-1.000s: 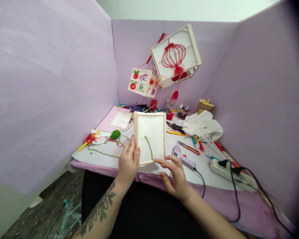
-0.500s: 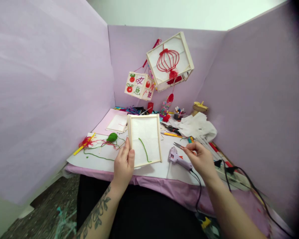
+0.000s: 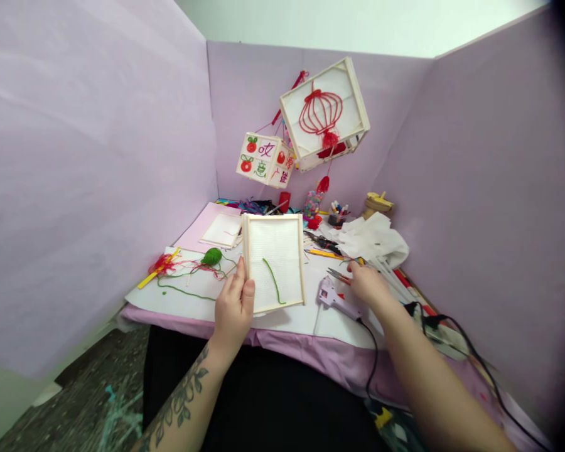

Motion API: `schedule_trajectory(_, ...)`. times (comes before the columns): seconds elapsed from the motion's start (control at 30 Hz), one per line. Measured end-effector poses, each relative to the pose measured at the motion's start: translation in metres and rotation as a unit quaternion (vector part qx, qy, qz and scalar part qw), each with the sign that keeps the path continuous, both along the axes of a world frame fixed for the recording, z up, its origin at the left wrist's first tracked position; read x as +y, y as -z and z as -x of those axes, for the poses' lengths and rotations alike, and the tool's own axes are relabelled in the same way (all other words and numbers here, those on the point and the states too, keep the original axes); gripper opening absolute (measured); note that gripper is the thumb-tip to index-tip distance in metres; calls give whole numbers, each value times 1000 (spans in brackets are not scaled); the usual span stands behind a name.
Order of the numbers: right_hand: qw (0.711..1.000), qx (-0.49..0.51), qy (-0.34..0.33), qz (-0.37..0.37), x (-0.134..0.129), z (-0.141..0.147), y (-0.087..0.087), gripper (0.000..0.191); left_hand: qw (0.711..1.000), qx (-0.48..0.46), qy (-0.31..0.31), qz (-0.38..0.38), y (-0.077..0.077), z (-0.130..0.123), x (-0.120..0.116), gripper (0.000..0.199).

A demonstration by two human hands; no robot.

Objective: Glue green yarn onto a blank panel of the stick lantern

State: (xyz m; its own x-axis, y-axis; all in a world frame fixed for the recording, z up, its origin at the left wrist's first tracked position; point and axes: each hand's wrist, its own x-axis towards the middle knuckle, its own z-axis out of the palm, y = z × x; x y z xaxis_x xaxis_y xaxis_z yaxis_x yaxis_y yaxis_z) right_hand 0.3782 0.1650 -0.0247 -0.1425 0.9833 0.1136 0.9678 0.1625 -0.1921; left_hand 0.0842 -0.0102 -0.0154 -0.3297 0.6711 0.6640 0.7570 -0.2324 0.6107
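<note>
My left hand (image 3: 235,296) grips the left side of a wood-framed white mesh panel (image 3: 287,245), fingers behind and thumb at the front edge. The panel stands tilted up above the table, with a curved strand of green yarn (image 3: 272,279) on its face. My right hand (image 3: 370,285) is low over the table at the right, closed around the handle end of small scissors (image 3: 339,275). Their blades point left, and the handle is mostly hidden. A short green yarn piece (image 3: 344,261) lies by its fingertips. Just below is a lilac glue gun (image 3: 336,301).
A green yarn ball (image 3: 211,257) and tangled red yarn (image 3: 166,265) lie at the left. Decorated lanterns (image 3: 324,116) hang at the back. Crumpled white cloth (image 3: 374,235) and a black cable (image 3: 374,358) occupy the right. Lilac partitions (image 3: 98,157) enclose the table.
My right hand has moved forward and down toward the table with the scissors, which barely shift in view. My left hand and the panel stay nearly still.
</note>
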Motion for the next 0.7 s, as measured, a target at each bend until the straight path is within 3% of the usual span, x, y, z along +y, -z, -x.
schedule_trajectory(0.17,998,-23,3,61,12,0,6,13,1000,3,-1,-5,1,-1,0,53)
schedule_trajectory(0.33,999,7,16,26,-2,1,-13,10,1000,3,7,0,-1,-2,-1,52)
schedule_trajectory(0.47,996,84,-39,-15,-51,5,-36,15,1000,7,15,3,-7,-5,4,52)
schedule_trajectory(0.57,962,193,-192,4,-99,14,-45,25,999,23,20,17,-15,-11,11,52)
schedule_trajectory(0.63,959,172,-225,-3,-125,24,-45,31,999,42,19,27,-21,-17,14,52)
schedule_trajectory(0.7,972,107,-205,-25,-142,33,-41,32,997,61,21,37,-25,-24,17,52)
